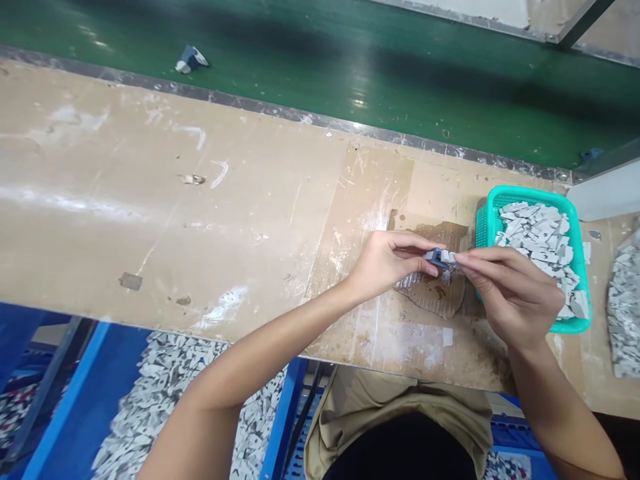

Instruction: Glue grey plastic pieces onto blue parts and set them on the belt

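A small dark blue and white part (437, 257) is held between my two hands above a worn piece of cardboard (430, 297). My left hand (387, 261) pinches its left side between thumb and fingers. From the right, the closed fingers of my right hand (510, 287) grip a small white piece (450, 257) against the blue part. The fingertips partly cover both pieces, so whether they are joined cannot be made out. Just behind my right hand, a green basket (584, 267) holds many light grey pieces (537, 230).
Beyond the brown table (240, 200) runs a green surface (300, 73) with a blue and white part (191, 59) on it. A bag of grey pieces (625, 307) lies at the right. Below the table's front edge is a blue bin (75, 407) with many grey pieces.
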A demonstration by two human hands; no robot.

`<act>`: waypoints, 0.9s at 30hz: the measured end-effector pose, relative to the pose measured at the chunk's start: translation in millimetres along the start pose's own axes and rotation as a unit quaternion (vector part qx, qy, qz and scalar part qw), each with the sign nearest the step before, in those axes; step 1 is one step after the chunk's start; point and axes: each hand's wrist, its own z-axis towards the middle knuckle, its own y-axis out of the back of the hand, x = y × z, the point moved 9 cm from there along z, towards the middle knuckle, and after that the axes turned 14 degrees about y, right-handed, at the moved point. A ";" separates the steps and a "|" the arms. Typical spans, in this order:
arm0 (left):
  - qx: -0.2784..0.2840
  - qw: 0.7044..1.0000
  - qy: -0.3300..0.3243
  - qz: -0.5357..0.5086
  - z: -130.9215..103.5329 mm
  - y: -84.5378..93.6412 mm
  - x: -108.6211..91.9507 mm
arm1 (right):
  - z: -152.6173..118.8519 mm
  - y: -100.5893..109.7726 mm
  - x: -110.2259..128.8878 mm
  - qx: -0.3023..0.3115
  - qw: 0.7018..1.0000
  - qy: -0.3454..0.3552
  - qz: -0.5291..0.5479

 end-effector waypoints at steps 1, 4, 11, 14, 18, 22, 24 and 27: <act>-0.001 1.000 -0.002 -0.003 -0.1 0.2 -0.4 | -0.3 -1.0 -0.2 0.005 1.000 0.001 0.000; -0.012 1.000 -0.011 -0.005 -1.2 1.3 -2.3 | -0.2 -3.0 1.0 0.012 1.000 0.015 -0.003; -0.082 0.995 -0.037 0.034 -8.7 6.0 -4.0 | -0.3 -9.2 -1.1 0.030 1.000 -0.006 0.002; -0.106 0.993 -0.044 0.041 -11.4 7.7 -3.3 | -1.0 -12.1 -0.5 0.029 0.999 -0.020 0.018; -0.133 0.989 -0.046 0.054 -14.4 10.2 -3.8 | -1.6 -13.5 2.2 0.016 1.000 -0.012 0.014; -0.154 0.985 -0.039 0.069 -16.8 11.5 -3.0 | -4.4 -14.8 4.0 0.002 1.000 0.011 0.013; -0.163 0.982 -0.040 0.090 -18.4 10.9 -4.0 | -6.1 -16.6 5.2 -0.002 1.000 0.021 0.021; -0.184 0.973 -0.047 0.129 -22.1 9.9 -8.3 | -8.2 -18.1 6.7 -0.019 0.999 0.027 0.039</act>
